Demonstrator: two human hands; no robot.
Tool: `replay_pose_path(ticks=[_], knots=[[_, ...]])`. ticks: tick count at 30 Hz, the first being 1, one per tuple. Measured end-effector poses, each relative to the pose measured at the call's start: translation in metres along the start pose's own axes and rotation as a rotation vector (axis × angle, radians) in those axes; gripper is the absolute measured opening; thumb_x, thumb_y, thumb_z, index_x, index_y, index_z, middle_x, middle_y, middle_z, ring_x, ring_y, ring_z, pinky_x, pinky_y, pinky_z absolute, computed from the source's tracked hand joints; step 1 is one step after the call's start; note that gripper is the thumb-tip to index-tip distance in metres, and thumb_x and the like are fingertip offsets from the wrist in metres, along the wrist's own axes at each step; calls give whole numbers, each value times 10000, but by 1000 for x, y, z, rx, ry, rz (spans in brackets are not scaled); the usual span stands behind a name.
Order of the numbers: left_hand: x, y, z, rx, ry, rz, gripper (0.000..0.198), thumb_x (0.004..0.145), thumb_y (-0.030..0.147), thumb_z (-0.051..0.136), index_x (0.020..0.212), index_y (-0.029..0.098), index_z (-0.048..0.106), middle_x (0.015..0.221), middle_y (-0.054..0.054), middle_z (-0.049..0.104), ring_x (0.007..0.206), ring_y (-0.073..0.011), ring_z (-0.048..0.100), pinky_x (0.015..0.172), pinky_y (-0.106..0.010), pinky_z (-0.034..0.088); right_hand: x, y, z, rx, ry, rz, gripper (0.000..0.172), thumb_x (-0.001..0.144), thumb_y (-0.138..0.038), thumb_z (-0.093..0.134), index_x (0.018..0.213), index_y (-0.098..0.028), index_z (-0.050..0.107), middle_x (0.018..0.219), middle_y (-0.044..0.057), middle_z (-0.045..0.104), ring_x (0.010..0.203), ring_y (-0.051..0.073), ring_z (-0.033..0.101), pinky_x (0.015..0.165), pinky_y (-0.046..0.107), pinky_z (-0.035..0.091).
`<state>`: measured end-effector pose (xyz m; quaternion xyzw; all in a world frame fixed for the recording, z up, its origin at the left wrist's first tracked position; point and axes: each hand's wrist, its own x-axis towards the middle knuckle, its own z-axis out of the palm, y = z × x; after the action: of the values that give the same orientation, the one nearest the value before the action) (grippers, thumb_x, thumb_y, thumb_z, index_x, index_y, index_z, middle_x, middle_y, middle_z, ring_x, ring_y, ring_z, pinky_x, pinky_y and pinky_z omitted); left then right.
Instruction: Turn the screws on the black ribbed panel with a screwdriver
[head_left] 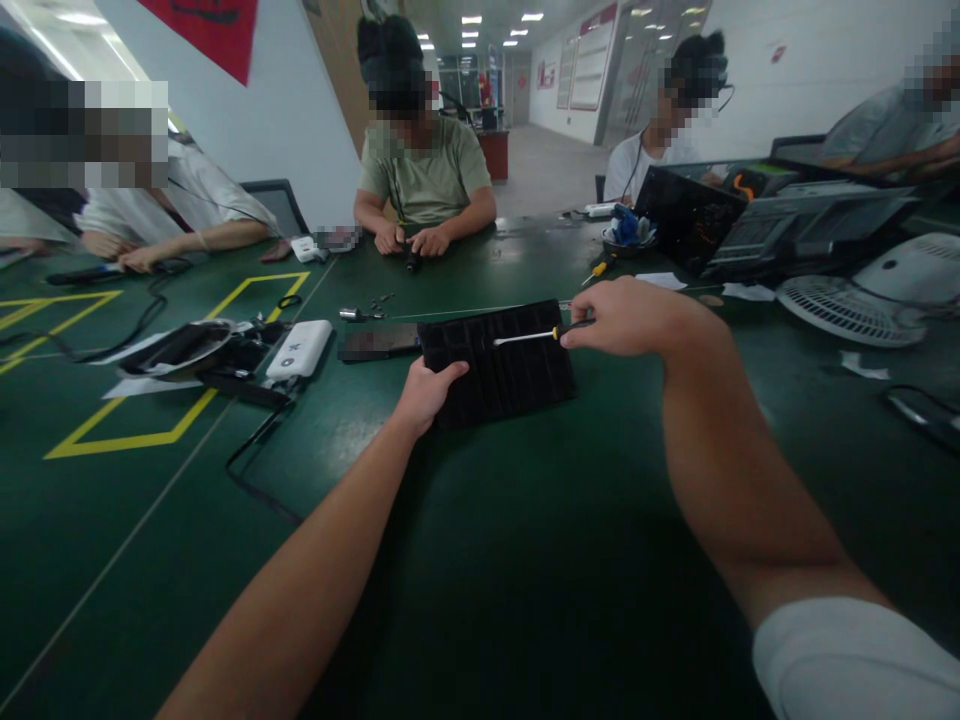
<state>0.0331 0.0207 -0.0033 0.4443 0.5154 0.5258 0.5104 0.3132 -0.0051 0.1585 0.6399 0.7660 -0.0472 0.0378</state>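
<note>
In the head view, my left hand [429, 396] grips the left edge of a dark, flat, wallet-like case [525, 378]. Its thumb lies on the top face and the other fingers are hidden underneath. The case shows rows of slots or ridges; its exact kind is hard to make out. A screwdriver [525, 339] with a silver shaft and a black and yellow handle is in the closed fingers of my right hand [626, 318]. The shaft points left and lies across the case, over its middle; whether it touches the surface I cannot tell.
Behind the case lies a dark flat object [379, 343], with small metal parts [352, 314] nearby. A white power bank [298, 350] and cables sit left. Rightward are a yellow-handled screwdriver [598, 270], a white fan [851, 308] and black equipment [686, 220]. Other people sit around the green table [480, 580].
</note>
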Motion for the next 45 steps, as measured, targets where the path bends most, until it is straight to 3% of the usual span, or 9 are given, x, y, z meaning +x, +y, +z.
replay_pose_path(ticks=[18, 24, 30, 45], knots=[[1, 0, 0, 5, 20, 2, 400, 642, 267, 921, 996, 176, 760, 1024, -99, 826, 1024, -316, 799, 1063, -543, 623, 0, 4, -4, -25, -48, 9, 465, 1014, -572, 561, 1082, -229, 868, 1053, 140, 821, 990, 335, 748, 788, 438, 515], [2, -1, 0, 2, 20, -14, 415, 626, 270, 929, 992, 183, 756, 1024, -102, 827, 1031, -332, 800, 1038, -543, 632, -3, 8, -6, -8, 59, -22, 446, 960, -618, 625, 1046, -259, 876, 1042, 112, 828, 971, 318, 742, 777, 412, 514], [2, -2, -1, -6, 11, -6, 415, 635, 281, 931, 1001, 183, 764, 1037, -99, 832, 1031, -329, 804, 1064, -555, 623, -5, 9, -6, 31, 200, -42, 443, 899, -614, 718, 1150, -282, 871, 1137, 112, 824, 1068, 352, 730, 863, 443, 517], [0, 0, 0, 11, 13, -10, 406, 649, 267, 921, 1012, 174, 764, 1046, -98, 834, 1022, -319, 801, 1070, -561, 625, -1, 7, 0, 19, 213, -2, 346, 880, -517, 777, 1145, -322, 884, 1182, 99, 829, 1088, 357, 734, 840, 449, 537]])
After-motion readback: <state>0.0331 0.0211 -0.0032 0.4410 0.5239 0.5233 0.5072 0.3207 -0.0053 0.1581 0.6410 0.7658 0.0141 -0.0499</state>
